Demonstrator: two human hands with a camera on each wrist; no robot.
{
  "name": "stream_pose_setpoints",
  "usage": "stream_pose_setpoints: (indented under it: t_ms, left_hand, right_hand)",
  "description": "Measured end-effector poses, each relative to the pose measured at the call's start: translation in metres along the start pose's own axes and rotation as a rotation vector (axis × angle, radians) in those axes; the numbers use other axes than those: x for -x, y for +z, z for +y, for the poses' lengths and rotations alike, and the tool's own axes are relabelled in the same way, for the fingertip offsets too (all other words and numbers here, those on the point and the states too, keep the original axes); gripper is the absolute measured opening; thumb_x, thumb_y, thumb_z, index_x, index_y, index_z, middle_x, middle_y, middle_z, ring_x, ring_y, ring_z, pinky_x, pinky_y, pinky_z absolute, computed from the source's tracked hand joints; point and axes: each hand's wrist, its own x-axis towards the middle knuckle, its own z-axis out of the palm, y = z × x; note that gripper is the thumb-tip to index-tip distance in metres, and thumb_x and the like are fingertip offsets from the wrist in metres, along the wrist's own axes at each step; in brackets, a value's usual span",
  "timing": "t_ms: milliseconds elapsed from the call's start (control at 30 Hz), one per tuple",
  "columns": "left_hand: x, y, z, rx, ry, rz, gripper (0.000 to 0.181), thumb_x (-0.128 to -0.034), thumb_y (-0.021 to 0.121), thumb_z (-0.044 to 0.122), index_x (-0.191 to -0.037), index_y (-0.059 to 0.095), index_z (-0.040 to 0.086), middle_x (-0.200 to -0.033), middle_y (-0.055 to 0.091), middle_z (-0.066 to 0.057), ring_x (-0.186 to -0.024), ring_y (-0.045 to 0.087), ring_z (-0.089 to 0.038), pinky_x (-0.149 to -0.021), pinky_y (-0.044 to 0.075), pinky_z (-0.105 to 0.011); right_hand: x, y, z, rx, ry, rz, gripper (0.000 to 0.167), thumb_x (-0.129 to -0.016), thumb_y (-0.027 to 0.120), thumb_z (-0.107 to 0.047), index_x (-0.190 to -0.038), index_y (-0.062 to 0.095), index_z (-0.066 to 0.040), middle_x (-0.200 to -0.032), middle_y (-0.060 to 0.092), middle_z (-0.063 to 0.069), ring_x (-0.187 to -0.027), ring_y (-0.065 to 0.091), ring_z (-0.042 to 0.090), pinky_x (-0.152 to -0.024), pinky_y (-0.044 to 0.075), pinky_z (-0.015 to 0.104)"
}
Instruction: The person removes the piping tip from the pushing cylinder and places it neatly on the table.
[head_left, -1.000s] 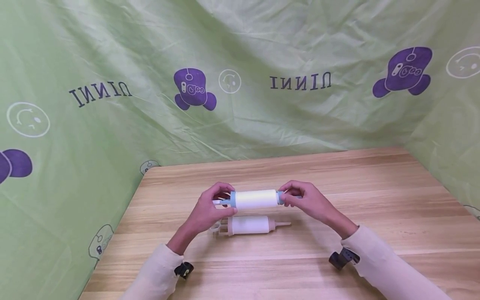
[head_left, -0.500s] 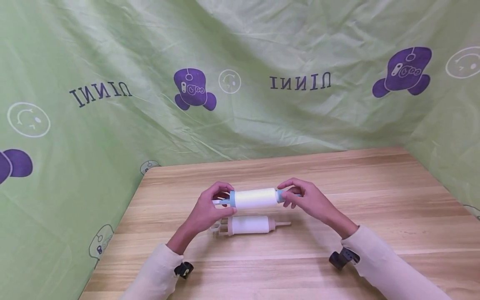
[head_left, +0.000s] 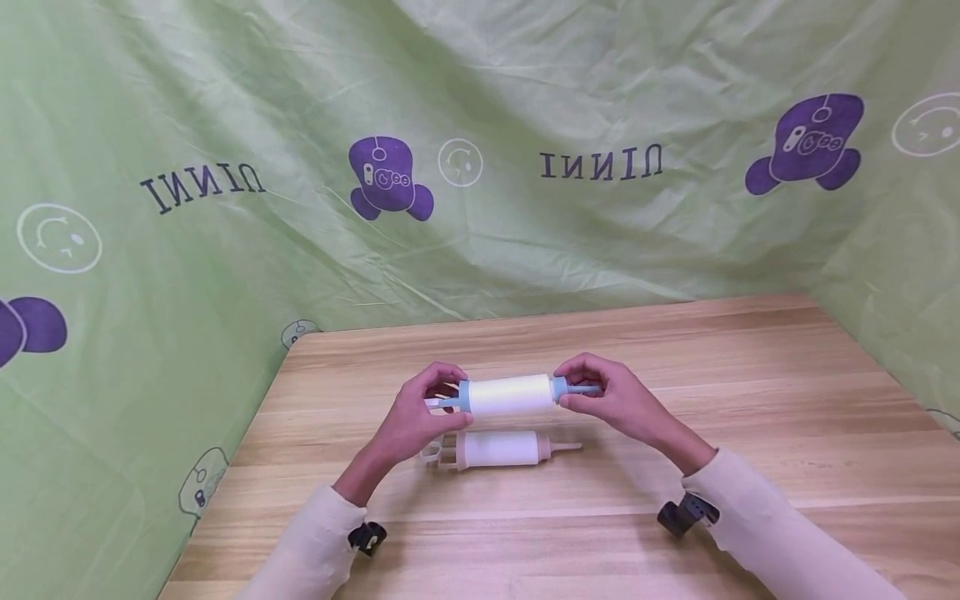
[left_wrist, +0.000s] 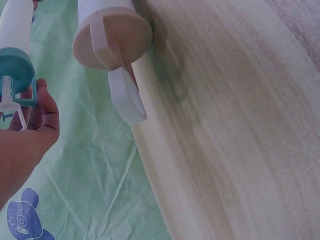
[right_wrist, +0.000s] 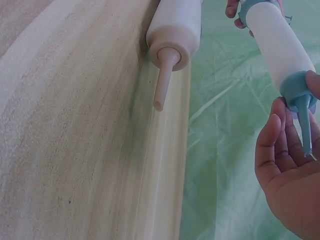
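Note:
A white-barrelled syringe (head_left: 510, 395) with blue ends is held level above the table, a thin blue nozzle (right_wrist: 305, 127) pointing right. My left hand (head_left: 411, 417) grips its blue collar on the plunger side, near a white pull handle (left_wrist: 11, 107). At the opposite end, my right hand (head_left: 611, 392) pinches the blue nozzle cap (right_wrist: 296, 86) between thumb and fingers. Closer to me, a second syringe (head_left: 501, 448) with pinkish-beige ends lies on the table, parallel to the first. Its beige nozzle (right_wrist: 166, 80) also points right, and neither hand touches it.
The wood-grain table (head_left: 525, 542) reaches back to a green curtain (head_left: 495, 242) printed with purple figures, which also hangs along both sides. Dark wrist cameras sit on the left sleeve (head_left: 311, 533) and the right sleeve (head_left: 772, 525).
My right fingers have shifted on the nozzle cap, loosening half a second ago and now pinching it again. More of the blue nozzle shows. The syringe's right end is slightly higher; the left hand barely moves.

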Motion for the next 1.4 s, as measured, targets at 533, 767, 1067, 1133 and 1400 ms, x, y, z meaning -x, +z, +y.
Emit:
stream_pose_setpoints:
  t_ms: [533, 767, 1067, 1133, 1400]
  left_hand:
    - [-0.003, -0.007, -0.002, -0.051, 0.026, 0.009, 0.043, -0.0799, 0.084, 0.008, -0.117, 0.062, 0.010, -0.108, 0.064, -0.006, -0.101, 0.060, -0.024, -0.091, 0.047, -0.047]
    - [-0.003, -0.011, -0.006, -0.068, 0.022, 0.002, 0.042, -0.0819, 0.083, 0.012, -0.118, 0.061, 0.011, -0.110, 0.063, -0.006, -0.102, 0.058, -0.026, -0.091, 0.046, -0.050]
    - [-0.004, -0.017, -0.007, -0.065, 0.002, 0.013, 0.044, -0.0819, 0.082, 0.009, -0.120, 0.061, 0.009, -0.112, 0.063, -0.008, -0.103, 0.058, -0.027, -0.086, 0.049, -0.045]
    - [-0.005, -0.019, -0.008, -0.067, 0.007, 0.018, 0.044, -0.0813, 0.083, 0.008, -0.119, 0.061, 0.009, -0.111, 0.064, -0.009, -0.103, 0.058, -0.027, -0.085, 0.049, -0.044]
    - [-0.009, -0.028, -0.014, -0.054, -0.018, 0.043, 0.043, -0.0802, 0.082, 0.006, -0.118, 0.061, 0.008, -0.112, 0.065, -0.010, -0.103, 0.058, -0.029, -0.085, 0.050, -0.045]
  right_hand:
    - [0.000, -0.003, 0.000, 0.007, -0.001, 0.039, 0.031, -0.087, 0.076, -0.005, -0.114, 0.064, 0.003, -0.100, 0.066, 0.013, -0.093, 0.064, 0.028, -0.078, 0.056, 0.029]
    - [0.000, -0.005, 0.002, 0.001, 0.010, 0.051, 0.031, -0.088, 0.076, -0.006, -0.115, 0.064, 0.004, -0.101, 0.065, 0.014, -0.094, 0.063, 0.028, -0.079, 0.055, 0.028]
    - [0.002, -0.006, 0.005, 0.008, 0.011, 0.049, 0.032, -0.088, 0.076, -0.008, -0.115, 0.064, 0.003, -0.101, 0.065, 0.013, -0.094, 0.063, 0.027, -0.080, 0.054, 0.028]
    - [0.002, -0.006, 0.005, 0.008, 0.013, 0.049, 0.032, -0.088, 0.076, -0.008, -0.115, 0.064, 0.003, -0.100, 0.066, 0.013, -0.095, 0.063, 0.027, -0.080, 0.054, 0.028]
    - [0.004, -0.007, 0.006, 0.016, 0.013, 0.048, 0.031, -0.088, 0.076, -0.008, -0.115, 0.064, 0.003, -0.100, 0.066, 0.012, -0.094, 0.063, 0.027, -0.080, 0.054, 0.028]
